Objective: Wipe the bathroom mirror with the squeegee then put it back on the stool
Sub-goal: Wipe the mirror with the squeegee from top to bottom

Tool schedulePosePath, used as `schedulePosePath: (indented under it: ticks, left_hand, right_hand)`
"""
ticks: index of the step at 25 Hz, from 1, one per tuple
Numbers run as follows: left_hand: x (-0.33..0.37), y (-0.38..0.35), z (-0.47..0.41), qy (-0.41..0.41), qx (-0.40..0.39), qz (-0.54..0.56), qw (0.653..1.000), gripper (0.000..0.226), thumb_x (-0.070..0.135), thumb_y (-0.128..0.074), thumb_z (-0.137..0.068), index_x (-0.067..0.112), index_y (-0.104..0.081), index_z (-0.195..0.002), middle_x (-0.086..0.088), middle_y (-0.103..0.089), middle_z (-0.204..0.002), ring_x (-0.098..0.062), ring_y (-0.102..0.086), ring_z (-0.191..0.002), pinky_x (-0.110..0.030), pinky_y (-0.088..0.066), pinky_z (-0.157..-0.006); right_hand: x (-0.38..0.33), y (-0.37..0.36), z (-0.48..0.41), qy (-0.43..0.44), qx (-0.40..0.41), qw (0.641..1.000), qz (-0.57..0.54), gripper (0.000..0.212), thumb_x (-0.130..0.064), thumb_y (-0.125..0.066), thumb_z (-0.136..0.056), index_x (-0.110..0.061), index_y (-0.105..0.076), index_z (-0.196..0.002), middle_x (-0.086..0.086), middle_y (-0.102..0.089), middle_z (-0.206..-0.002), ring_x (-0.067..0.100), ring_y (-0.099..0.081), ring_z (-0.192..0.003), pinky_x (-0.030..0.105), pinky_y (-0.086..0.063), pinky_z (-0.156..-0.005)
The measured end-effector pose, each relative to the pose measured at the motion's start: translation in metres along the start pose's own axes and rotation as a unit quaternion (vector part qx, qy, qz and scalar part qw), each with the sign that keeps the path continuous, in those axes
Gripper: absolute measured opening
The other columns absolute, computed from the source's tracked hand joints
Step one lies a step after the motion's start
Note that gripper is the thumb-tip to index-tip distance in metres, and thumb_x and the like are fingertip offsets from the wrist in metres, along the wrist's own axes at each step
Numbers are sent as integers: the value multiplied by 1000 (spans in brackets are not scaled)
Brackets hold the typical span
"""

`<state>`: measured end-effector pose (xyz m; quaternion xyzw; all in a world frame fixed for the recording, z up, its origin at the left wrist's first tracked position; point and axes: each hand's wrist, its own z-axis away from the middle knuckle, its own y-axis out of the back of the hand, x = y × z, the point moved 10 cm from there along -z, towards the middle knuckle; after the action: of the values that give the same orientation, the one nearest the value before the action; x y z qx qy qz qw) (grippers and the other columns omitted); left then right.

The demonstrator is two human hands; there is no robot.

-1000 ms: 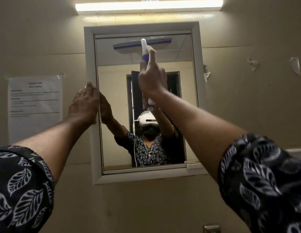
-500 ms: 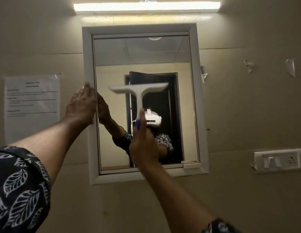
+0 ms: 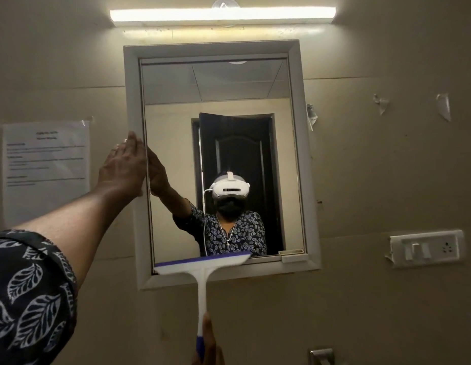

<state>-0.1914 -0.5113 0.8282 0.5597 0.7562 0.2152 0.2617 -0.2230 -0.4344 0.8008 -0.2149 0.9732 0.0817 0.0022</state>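
Squeegee [image 3: 201, 264], gripped by the right hand [image 3: 208, 346], rests at the bottom-left of the mirror [image 3: 173, 127], left hand [image 3: 121, 167] fingers [image 3: 131, 144] flat on its frame [image 3: 131, 88]; stool return seemingly pending.

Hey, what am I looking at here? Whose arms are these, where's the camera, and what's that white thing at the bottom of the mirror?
There is no machine: these are a person's own arms, filmed by a camera worn on the head. Its headset shows in the mirror. The left hand rests flat against the mirror's left frame. The right hand, low in the picture, grips the handle of a squeegee, whose white and purple blade lies across the mirror's lower edge. On the wall are a light bar, a paper notice and a switch plate. The stool is not in view.
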Motion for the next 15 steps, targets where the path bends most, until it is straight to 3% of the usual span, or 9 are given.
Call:
schedulePosePath:
  ticks: [2, 3, 6, 8, 9, 11, 12, 13, 15]
  left_hand:
    - [0, 0, 0, 1, 0, -1, 1000, 107, 4, -74, -75, 0, 1, -151, -18, 6, -159, -32, -5, -148, -38, -10, -120]
    - [0, 1, -1, 2, 2, -4, 1000, 106, 3, -74, -76, 0, 1, -151, -19, 5, -159, -32, -5, -148, -38, -10, -120]
    - [3, 2, -2, 2, 12, -10, 1000, 100, 0, -69, -79, -2, 1, -151, -22, 3, -158, -34, -5, -147, -38, -10, -120]
    - [3, 3, -4, 0, 20, -3, 1000, 98, -1, -68, -79, -3, -1, -150, -23, 1, -158, -35, -8, -147, -39, -12, -120]
    - [3, 3, -5, 0, 23, -1, 1000, 98, -1, -69, -79, -3, -2, -150, -23, 0, -157, -35, -9, -147, -39, -12, -120]
    - [3, 1, -7, -1, 21, -2, 1000, 101, 0, -71, -77, -3, -2, -150, -24, 0, -157, -35, -9, -147, -40, -12, -120]
    - [2, 0, -8, -2, 18, 0, 1000, 103, 1, -73, -76, -3, -2, -150, -23, 0, -157, -35, -9, -147, -40, -12, -120]
    - [2, -1, -8, -2, 15, 4, 1000, 106, 1, -75, -74, -3, -1, -150, -23, 1, -158, -35, -9, -147, -40, -12, -120]
    - [0, -2, -9, -3, 14, 9, 1000, 111, 2, -78, -70, -2, -2, -150, -22, 1, -158, -35, -9, -147, -39, -12, -120]
  right_hand:
    - [27, -23, 1, -40, -33, 993, -107, 126, -60, -64, -71, 39, -4, -120, 61, -8, -127, 73, -13, -121, 3, -32, -101]
    - [28, -45, -4, -49, -115, 981, -151, 133, -67, -63, -66, 39, -5, -120, 61, -8, -126, 74, -12, -119, 4, -32, -103]
    - [16, -61, -1, -29, -134, 980, -147, 134, -66, -65, -63, 39, -5, -121, 61, -8, -127, 74, -12, -120, 7, -33, -103]
    - [3, -17, -2, -21, 46, 998, 28, 134, -58, -75, -55, 34, -8, -125, 56, -11, -133, 66, -15, -127, 19, -33, -106]
    - [-29, 4, 1, 2, 113, 984, 136, 132, -52, -78, -52, 33, -9, -126, 54, -15, -133, 62, -19, -129, 27, -32, -107]
    - [-100, 56, 4, -2, 191, 941, 278, 105, -41, -72, -67, 29, -21, -126, 51, -48, -110, 35, -55, -115, 19, -45, -96]
    - [-120, 67, -11, 40, 168, 931, 322, 77, -31, -59, -80, 20, -28, -128, 32, -64, -84, 17, -64, -89, 9, -51, -75]
    - [-134, 89, -17, -4, 186, 905, 382, 57, -27, -46, -90, 6, -31, -134, 7, -63, -67, 13, -61, -62, 10, -50, -52]
    - [-159, 133, -41, -111, 194, 850, 476, 44, -23, -36, -98, -14, -29, -141, -10, -47, -61, 9, -52, -48, 18, -44, -41]
